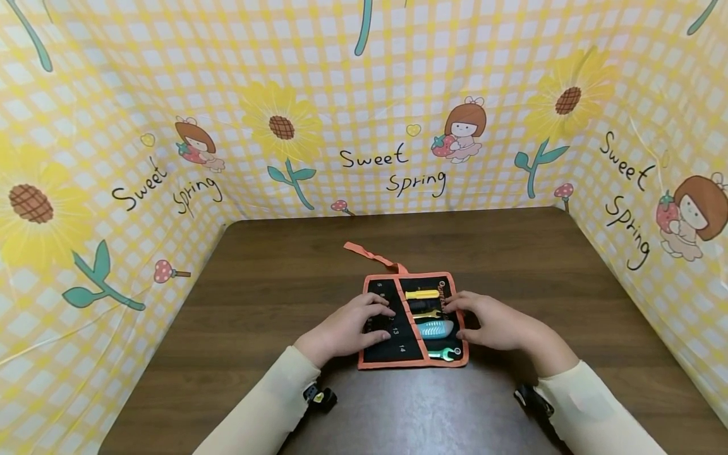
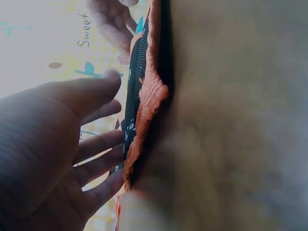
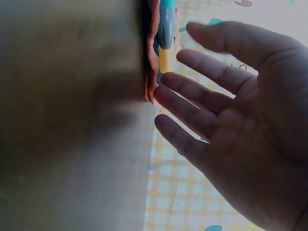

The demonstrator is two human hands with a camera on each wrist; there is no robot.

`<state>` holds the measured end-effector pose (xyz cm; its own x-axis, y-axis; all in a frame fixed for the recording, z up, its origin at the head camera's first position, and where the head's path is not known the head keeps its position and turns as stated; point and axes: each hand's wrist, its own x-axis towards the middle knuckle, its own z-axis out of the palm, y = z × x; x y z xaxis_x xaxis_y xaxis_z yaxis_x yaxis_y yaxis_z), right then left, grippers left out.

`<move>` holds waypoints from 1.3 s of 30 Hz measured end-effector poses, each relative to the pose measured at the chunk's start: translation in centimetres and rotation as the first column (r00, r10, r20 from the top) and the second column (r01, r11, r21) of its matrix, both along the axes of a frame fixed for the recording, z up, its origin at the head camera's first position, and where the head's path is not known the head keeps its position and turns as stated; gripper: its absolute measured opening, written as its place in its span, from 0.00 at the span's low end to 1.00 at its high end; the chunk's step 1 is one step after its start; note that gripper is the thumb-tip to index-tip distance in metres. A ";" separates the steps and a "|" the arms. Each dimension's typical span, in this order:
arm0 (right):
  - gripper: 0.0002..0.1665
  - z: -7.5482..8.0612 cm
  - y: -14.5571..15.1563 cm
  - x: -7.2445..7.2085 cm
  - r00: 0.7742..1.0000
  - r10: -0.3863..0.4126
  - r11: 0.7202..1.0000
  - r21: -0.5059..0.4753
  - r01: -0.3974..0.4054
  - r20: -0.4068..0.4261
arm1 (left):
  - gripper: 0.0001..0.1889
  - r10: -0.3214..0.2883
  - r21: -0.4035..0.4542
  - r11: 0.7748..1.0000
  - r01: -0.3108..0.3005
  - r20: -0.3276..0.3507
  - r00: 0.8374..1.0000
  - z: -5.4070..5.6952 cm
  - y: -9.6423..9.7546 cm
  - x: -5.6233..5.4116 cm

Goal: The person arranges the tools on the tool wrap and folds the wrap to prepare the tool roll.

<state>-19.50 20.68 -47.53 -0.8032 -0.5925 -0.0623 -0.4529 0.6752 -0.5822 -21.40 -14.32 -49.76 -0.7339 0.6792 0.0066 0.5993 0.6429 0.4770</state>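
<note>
A black tool pouch (image 1: pixel 404 349) with orange edging lies unfolded on the table, white numbers printed along its left half. Its right-hand pockets carry a yellow-handled tool (image 1: pixel 423 294), a yellow wrench (image 1: pixel 428 314), a blue-and-grey handled tool (image 1: pixel 435 329) and a green wrench (image 1: pixel 445 354). My left hand (image 1: pixel 348 325) rests on the pouch's left half, fingers spread loosely. At the right edge is my right hand (image 1: pixel 493 321), its fingertips beside the tool ends. In the right wrist view those fingers (image 3: pixel 190 115) are extended and hold nothing.
An orange strap (image 1: pixel 372 254) trails from the pouch's far edge across the brown wooden table (image 1: pixel 256 303). Yellow checked cloth (image 1: pixel 364 95) walls in the table at the back and both sides. A dark wrist device sits on each forearm.
</note>
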 end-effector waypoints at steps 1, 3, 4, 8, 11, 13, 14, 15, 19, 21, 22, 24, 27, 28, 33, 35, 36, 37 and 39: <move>0.26 0.0 0.0 0.2 1.000 0.004 1.000 -0.014 -0.004 -0.001 | 0.24 -0.006 0.008 1.000 0.006 0.010 1.000 0.0 -0.2 0.2; 0.26 -0.1 0.0 0.5 1.000 0.010 0.999 -0.037 -0.010 -0.001 | 0.26 -0.022 0.026 0.999 0.021 0.027 0.999 -0.1 -0.6 0.6; 0.27 -0.2 0.0 0.7 1.000 0.015 0.999 -0.044 -0.015 -0.001 | 0.27 -0.030 0.033 0.999 0.029 0.034 0.999 -0.1 -0.7 0.7; 0.33 -0.3 0.0 1.1 0.999 0.036 0.998 -0.044 -0.036 0.005 | 0.32 -0.059 0.048 0.997 0.057 0.056 0.997 -0.3 -1.2 1.0; 0.39 -0.5 0.0 1.2 0.998 0.058 0.998 -0.029 -0.058 0.001 | 0.37 -0.069 0.039 0.997 0.067 0.066 0.995 -0.4 -1.3 1.1; 0.42 -0.6 -0.1 1.3 0.998 0.064 0.998 -0.020 -0.064 0.000 | 0.41 -0.071 0.029 0.997 0.069 0.069 0.995 -0.5 -1.4 1.1; 0.43 -0.6 -0.2 1.3 0.998 0.066 0.998 -0.013 -0.066 -0.002 | 0.43 -0.072 0.025 0.997 0.070 0.070 0.995 -0.5 -1.4 1.1; 0.44 -0.6 -0.2 1.4 0.998 0.068 0.998 -0.009 -0.068 -0.007 | 0.45 -0.075 0.023 0.997 0.073 0.071 0.995 -0.6 -1.4 1.1; 0.48 -0.6 -0.5 1.6 0.997 0.066 0.998 0.011 -0.065 -0.029 | 0.48 -0.089 0.016 0.996 0.088 0.059 0.994 -0.6 -1.3 1.2; 0.49 -0.7 -0.6 1.7 0.997 0.064 0.998 0.029 -0.063 -0.049 | 0.47 -0.093 0.010 0.996 0.092 0.046 0.995 -0.6 -1.2 1.3; 0.49 -0.7 -0.7 1.7 0.996 0.062 0.997 0.041 -0.060 -0.057 | 0.47 -0.092 0.005 0.996 0.092 0.041 0.995 -0.6 -1.1 1.4; 0.49 -0.9 -0.8 1.7 0.995 0.061 0.997 0.060 -0.056 -0.075 | 0.46 -0.093 0.000 0.996 0.093 0.029 0.995 -0.6 -1.1 1.4; 0.44 -0.9 -0.8 1.8 0.993 0.068 0.996 0.062 -0.062 -0.100 | 0.43 -0.091 0.005 0.996 0.091 0.021 0.996 -0.7 -1.0 1.5; 0.42 -0.9 -0.8 1.8 0.992 0.070 0.996 0.056 -0.064 -0.109 | 0.41 -0.091 0.013 0.996 0.091 0.018 0.996 -0.7 -1.0 1.5; 0.24 -1.0 -0.7 1.7 0.986 0.087 0.996 0.012 -0.086 -0.140 | 0.29 -0.103 0.061 0.993 0.104 -0.025 0.994 -0.8 -0.9 1.4; 0.18 -0.9 -0.6 1.7 0.986 0.094 0.995 0.001 -0.095 -0.138 | 0.24 -0.109 0.076 0.991 0.112 -0.046 0.993 -0.8 -0.8 1.3; 0.16 -0.9 -0.5 1.7 0.986 0.097 0.995 -0.006 -0.099 -0.133 | 0.21 -0.112 0.082 0.990 0.116 -0.054 0.992 -0.8 -0.8 1.3; 0.14 -0.9 -0.5 1.7 0.987 0.102 0.994 -0.013 -0.104 -0.126 | 0.19 -0.113 0.088 0.989 0.118 -0.059 0.992 -0.8 -0.8 1.3; 0.14 -0.9 -0.4 1.7 0.989 0.105 0.994 -0.023 -0.108 -0.106 | 0.15 -0.111 0.097 0.988 0.117 -0.059 0.992 -0.8 -0.9 1.3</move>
